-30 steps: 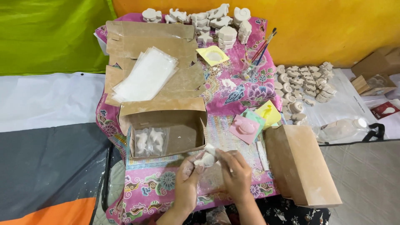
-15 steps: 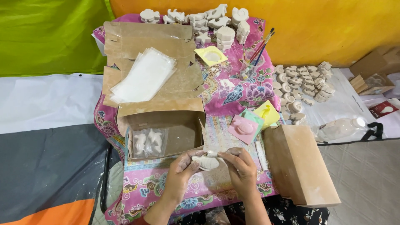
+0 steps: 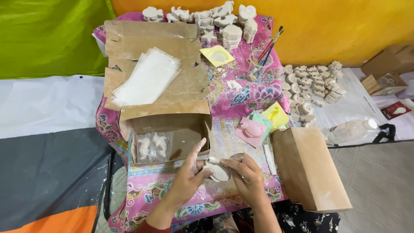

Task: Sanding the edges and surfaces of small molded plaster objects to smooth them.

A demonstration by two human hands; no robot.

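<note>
Both hands meet over the front of a low table covered with a pink patterned cloth [image 3: 241,92]. My left hand [image 3: 188,174] and my right hand [image 3: 246,174] together hold a small white plaster shape [image 3: 217,171], which seems to sit in a clear plastic bag. The index finger of the left hand points up toward an open cardboard box [image 3: 166,125] just behind it. Inside that box lie bagged white plaster figures [image 3: 152,146].
A stack of clear plastic bags [image 3: 148,77] lies on the box flap. A closed cardboard box [image 3: 310,166] sits to the right. Pink and yellow moulds [image 3: 258,125], brushes in a jar [image 3: 263,56] and many plaster figures [image 3: 310,84] fill the back and right.
The hands have shifted slightly toward the open box, and the plaster shape has turned in them; the left index finger is now raised.
</note>
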